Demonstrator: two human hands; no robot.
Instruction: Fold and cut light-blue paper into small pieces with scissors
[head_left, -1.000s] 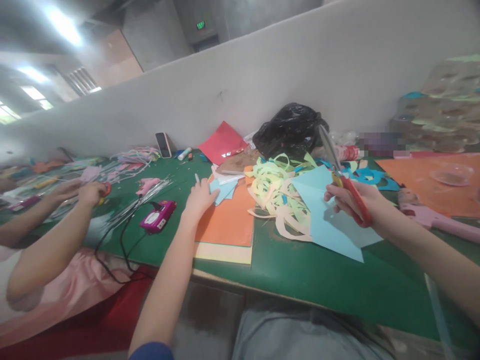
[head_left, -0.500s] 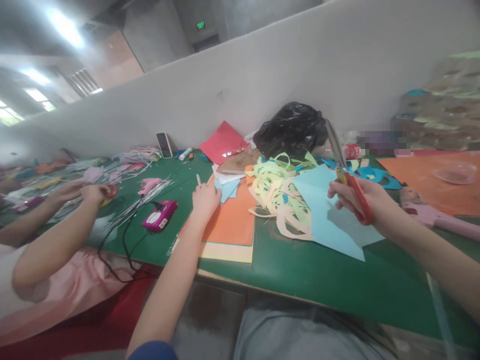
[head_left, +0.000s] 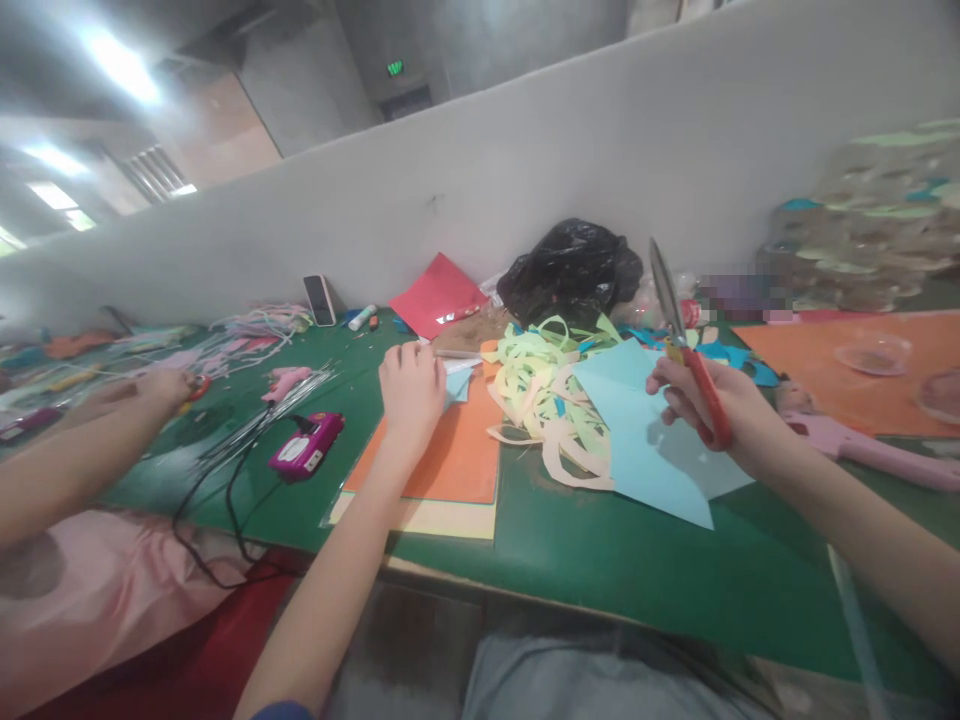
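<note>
My right hand (head_left: 731,400) grips a pair of scissors (head_left: 703,390) with red-orange handles, its blades pointing up and nearly together. Below it lies a light blue sheet of paper (head_left: 637,430) with angled edges. My left hand (head_left: 412,390) is over the top of an orange sheet (head_left: 442,465), fingers curled down. Whatever is under its fingertips is hidden. Just to its right, small light blue paper pieces (head_left: 457,383) rest on the orange sheet. Pale yellow paper (head_left: 442,522) shows beneath the orange one.
Curly green and peach paper strips (head_left: 551,395) lie mid-table by a black plastic bag (head_left: 570,275). A magenta box with cables (head_left: 306,445) and a pink glue gun (head_left: 285,383) are left. A co-worker's hands (head_left: 150,395) work further left. Another pink glue gun (head_left: 862,440) lies right.
My left hand has risen and curled its fingers; the white pen-like stick by it is no longer visible. My right hand still holds the scissors upright. The view has shifted slightly.
</note>
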